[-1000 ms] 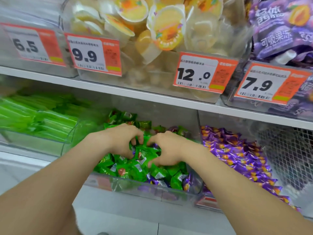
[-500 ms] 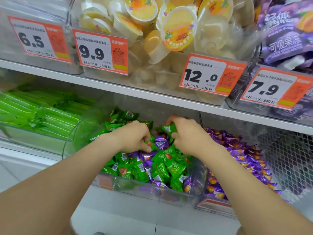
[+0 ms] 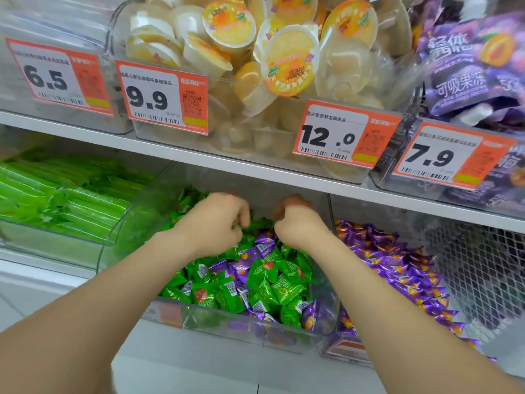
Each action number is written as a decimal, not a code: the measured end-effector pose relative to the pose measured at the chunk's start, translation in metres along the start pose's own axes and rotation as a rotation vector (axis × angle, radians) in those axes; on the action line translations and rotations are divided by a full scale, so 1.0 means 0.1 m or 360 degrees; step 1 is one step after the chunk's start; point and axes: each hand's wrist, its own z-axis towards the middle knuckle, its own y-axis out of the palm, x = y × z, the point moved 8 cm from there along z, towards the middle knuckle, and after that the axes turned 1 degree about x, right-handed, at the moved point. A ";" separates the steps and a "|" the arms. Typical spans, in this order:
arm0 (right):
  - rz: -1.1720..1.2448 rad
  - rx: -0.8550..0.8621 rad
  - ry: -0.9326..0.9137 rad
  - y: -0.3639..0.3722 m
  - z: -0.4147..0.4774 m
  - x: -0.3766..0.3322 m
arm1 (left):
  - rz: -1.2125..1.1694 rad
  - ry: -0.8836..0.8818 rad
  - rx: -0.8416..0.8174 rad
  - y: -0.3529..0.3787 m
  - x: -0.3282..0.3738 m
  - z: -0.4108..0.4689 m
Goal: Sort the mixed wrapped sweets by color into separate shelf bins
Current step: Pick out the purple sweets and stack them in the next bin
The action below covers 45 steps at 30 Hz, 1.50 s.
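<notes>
A clear middle bin [image 3: 227,329] on the lower shelf holds green wrapped sweets [image 3: 287,291] mixed with purple wrapped sweets [image 3: 264,245]. Both of my hands are deep inside it, near the back. My left hand [image 3: 216,223] has its fingers curled down into green sweets and grips some. My right hand [image 3: 298,223] is balled into a fist just to its right; what it holds is hidden by the fingers. The neighbouring bin on the right is full of purple sweets [image 3: 397,268].
To the left a clear bin holds green stick packs [image 3: 71,206]. A white net bag [image 3: 483,265] sits at far right. The shelf above [image 3: 199,162] carries jelly cups [image 3: 284,58], purple pouches [image 3: 468,66] and orange price tags [image 3: 346,135], overhanging the bins closely.
Both hands have pushed further back into the middle bin. The right hand, which pinched a green sweet half a second ago, has closed into a fist. More purple sweets now lie uncovered.
</notes>
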 end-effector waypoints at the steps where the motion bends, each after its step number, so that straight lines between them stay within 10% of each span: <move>1: -0.0127 -0.0019 -0.0078 0.01 -0.02 -0.05 | -0.0056 0.0123 -0.0190 0.12 0.12 -0.04; 4: -0.0345 -0.0221 -0.0304 0.21 -0.06 -0.22 | 0.0113 0.0277 -0.0689 0.51 0.27 -0.16; 14: -0.1050 -0.0497 -0.0193 0.57 0.12 -0.05 | 0.0822 0.0044 -0.0785 0.67 -0.04 -0.14; 32: -0.0643 -0.0465 -0.0417 0.65 0.08 -0.27 | 0.0559 -0.0364 -0.0273 -0.01 -0.24 -0.17; 42: 0.0245 -0.0122 -0.0683 0.00 -0.25 -0.45 | -0.0260 -0.0700 0.0085 -0.29 -0.19 -0.40; 45: 0.0366 0.0017 -0.0769 -0.13 -0.48 -0.44 | -0.1005 -0.0820 0.0009 -0.14 -0.08 -0.49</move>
